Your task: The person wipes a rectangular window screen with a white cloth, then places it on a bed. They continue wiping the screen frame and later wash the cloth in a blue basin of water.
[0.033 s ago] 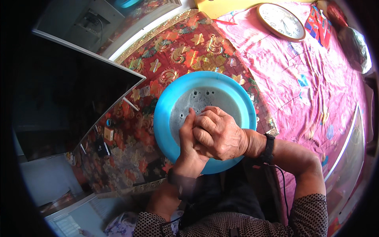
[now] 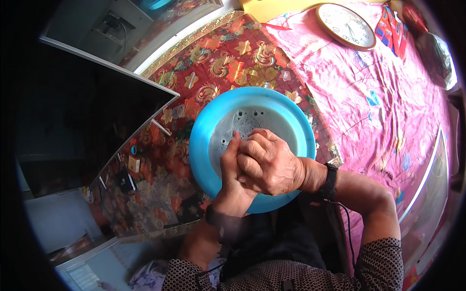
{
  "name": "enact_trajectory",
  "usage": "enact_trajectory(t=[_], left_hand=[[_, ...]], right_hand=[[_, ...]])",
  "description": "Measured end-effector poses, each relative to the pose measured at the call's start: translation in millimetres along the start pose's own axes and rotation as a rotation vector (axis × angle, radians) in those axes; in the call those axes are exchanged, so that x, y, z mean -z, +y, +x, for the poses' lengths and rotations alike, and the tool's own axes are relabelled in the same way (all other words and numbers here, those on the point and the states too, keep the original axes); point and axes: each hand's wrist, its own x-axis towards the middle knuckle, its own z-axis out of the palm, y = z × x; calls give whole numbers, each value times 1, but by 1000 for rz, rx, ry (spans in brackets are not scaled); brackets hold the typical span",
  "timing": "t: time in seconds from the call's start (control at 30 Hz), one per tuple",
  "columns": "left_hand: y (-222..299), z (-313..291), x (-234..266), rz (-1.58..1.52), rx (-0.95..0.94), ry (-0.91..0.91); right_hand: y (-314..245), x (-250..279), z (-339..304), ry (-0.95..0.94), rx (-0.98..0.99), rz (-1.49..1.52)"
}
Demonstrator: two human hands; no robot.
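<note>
A blue round basin [image 2: 202,164] holds greyish soapy water [image 2: 264,119] with several dark bubble holes in the foam. Over the basin's near half, my right hand [image 2: 274,165] is curled over the fingers of my left hand [image 2: 234,186], and the two press together. The left thumb points up beside the right knuckles. Anything between the palms is hidden, so I cannot tell whether they hold something. A black band [image 2: 330,179] is round my right wrist; a dark band [image 2: 223,223] is round the left.
The basin stands on a red flowered cloth [image 2: 189,72]. At left is a large dark screen [image 2: 92,111], with a small box [image 2: 133,164] near its lower edge. On the right spreads a pink sheet [image 2: 364,121] with a wall clock [image 2: 345,26] lying on it. A black cable [image 2: 350,228] hangs from my right wrist.
My clasped hands have shifted very slightly upward in the picture; nothing else visibly differs.
</note>
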Motion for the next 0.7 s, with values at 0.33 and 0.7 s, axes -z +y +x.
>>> enact_trajectory(t=[0.33,0.7], left_hand=[[14,25,5,92,-128,-53],[9,36,3,15,-166,-62]], right_hand=[[16,-3,20,29,-8,-48],[30,-10,29,37,-84,-47]])
